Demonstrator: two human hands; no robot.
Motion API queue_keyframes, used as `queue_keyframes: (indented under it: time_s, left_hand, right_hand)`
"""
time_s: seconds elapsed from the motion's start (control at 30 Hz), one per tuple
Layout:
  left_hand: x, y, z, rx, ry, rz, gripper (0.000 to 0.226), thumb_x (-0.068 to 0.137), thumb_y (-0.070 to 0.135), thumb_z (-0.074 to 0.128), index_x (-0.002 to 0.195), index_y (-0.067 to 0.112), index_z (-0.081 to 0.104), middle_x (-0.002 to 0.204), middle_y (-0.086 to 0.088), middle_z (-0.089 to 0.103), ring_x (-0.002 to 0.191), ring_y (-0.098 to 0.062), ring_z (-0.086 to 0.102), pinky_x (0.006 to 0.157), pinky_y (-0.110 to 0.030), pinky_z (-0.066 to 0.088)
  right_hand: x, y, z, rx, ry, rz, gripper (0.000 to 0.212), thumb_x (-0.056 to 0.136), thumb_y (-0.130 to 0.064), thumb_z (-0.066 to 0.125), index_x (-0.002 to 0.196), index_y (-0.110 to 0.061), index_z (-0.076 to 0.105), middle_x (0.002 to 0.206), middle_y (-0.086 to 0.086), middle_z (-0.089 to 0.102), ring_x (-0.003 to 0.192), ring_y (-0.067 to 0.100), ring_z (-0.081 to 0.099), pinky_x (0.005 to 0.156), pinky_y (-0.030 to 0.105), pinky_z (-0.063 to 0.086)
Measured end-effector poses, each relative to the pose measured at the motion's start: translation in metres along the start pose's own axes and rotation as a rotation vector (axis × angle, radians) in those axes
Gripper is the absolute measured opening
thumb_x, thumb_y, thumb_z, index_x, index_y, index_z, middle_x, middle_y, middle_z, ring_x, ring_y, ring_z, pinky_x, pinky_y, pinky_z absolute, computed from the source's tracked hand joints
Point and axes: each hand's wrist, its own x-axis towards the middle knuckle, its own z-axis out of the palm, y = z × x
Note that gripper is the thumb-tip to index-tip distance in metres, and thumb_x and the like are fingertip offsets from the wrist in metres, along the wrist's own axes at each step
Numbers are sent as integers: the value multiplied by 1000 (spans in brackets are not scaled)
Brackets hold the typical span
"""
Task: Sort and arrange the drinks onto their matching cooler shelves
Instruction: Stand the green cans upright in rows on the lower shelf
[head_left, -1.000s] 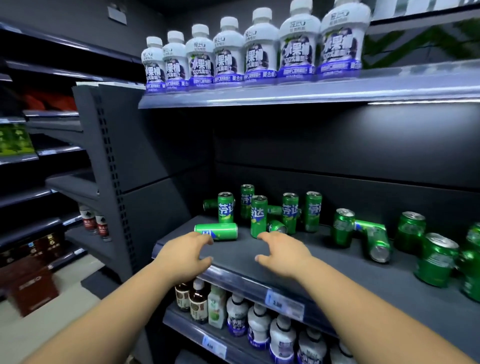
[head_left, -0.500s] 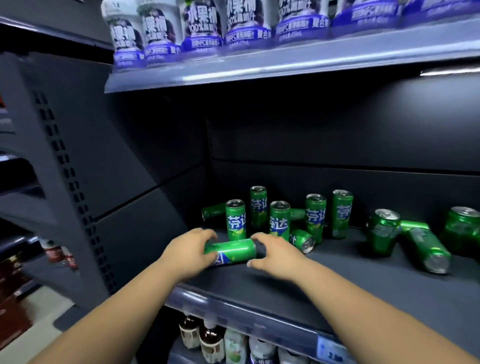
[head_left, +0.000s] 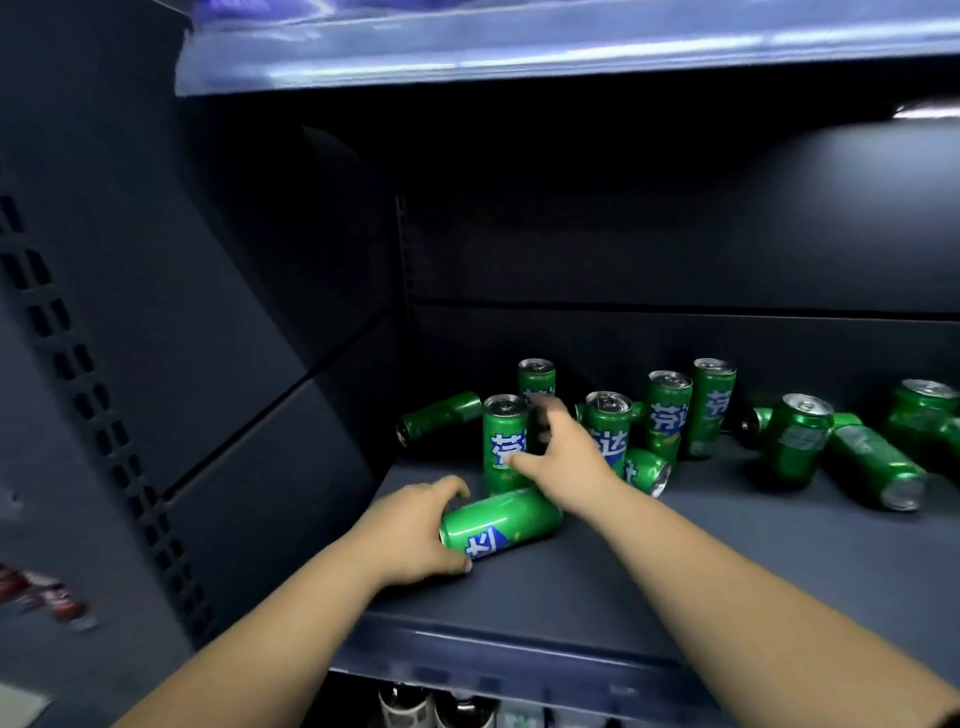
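Note:
Several green soda cans stand or lie on the dark shelf (head_left: 701, 582). My left hand (head_left: 410, 535) grips the left end of a can lying on its side (head_left: 506, 522) near the shelf's front left. My right hand (head_left: 563, 449) reaches past it with fingers spread. Its thumb touches an upright can (head_left: 501, 436) and its fingers stretch along that can's right side, toward another upright can (head_left: 537, 376) behind. More upright cans (head_left: 667, 410) stand to the right.
One can lies tipped at the back left (head_left: 439, 415), and others lie on the right (head_left: 878, 467) among upright ones. A lit shelf edge (head_left: 519, 57) hangs overhead. The perforated side panel (head_left: 104, 415) closes the left. Bottle tops (head_left: 410, 706) show below.
The view has come closer to the shelf. My left hand has closed round the lying can's end. My right hand left that can and reached back to the upright can behind it.

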Motion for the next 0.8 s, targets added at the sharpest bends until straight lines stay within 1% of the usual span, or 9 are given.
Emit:
queue_keyframes:
  time_s: [0.13,0.23,0.3,0.33,0.4,0.47,0.57,0.67,0.8]
  left_hand:
    - [-6,-3,-17,-260,125,30,73,52,56,78,116,42,45,104,11,63,89,-12,62,82,-31,52]
    - [-11,1,-32,-446,264,46,71,48,58,78,109,46,46,98,14,64,86,-8,65,82,-32,54]
    - [-12,7,-38,-526,327,61,68,48,53,80,107,45,47,94,13,65,84,-8,66,80,-33,54]
    - [-12,11,-40,-548,349,70,66,50,49,81,107,44,47,92,12,65,83,-7,65,79,-32,54]
    - [-13,20,-39,-560,377,73,64,55,41,84,108,43,48,92,12,64,83,-1,62,77,-28,52]
    - [-15,28,-35,-590,394,60,63,58,35,86,109,41,50,94,12,64,84,3,61,78,-25,51]
    - [-18,40,-30,-622,398,36,60,58,35,85,107,41,50,95,12,65,88,-3,64,81,-27,52]
    - [-25,55,-25,-629,403,17,58,62,33,89,105,41,51,95,9,67,90,-10,65,80,-29,53]
    - [-41,79,-16,-663,403,-8,58,67,25,89,111,35,53,98,8,68,94,-7,64,83,-22,49]
  right_hand:
    - [17,-13,6,25,-4,24,76,81,-24,82,146,-21,43,125,3,64,113,20,61,90,24,43]
    - [16,-13,5,38,36,26,70,78,-20,85,139,-17,50,115,0,65,103,15,61,84,21,41]
    - [8,-12,0,65,51,30,70,76,-17,87,136,-15,52,113,-4,62,103,12,59,85,18,41]
    - [3,-10,-3,78,48,34,69,75,-16,88,135,-16,53,114,-5,61,105,13,60,88,19,43]
    - [-8,-6,-13,114,19,45,67,72,-17,90,129,-22,54,115,-4,64,105,17,65,96,35,52]
    - [-22,-2,-24,133,-8,47,69,62,-30,91,120,-31,54,116,-2,66,106,21,68,96,48,55]
    - [-41,7,-40,129,-44,43,72,47,-53,83,111,-42,55,118,-4,66,109,18,67,96,47,55]
    - [-64,11,-52,120,-84,11,73,46,-55,83,113,-42,56,119,-7,67,110,16,66,97,47,54]
    - [-92,14,-66,115,-142,-38,80,48,-58,84,120,-38,56,123,-10,65,115,13,64,101,46,52]
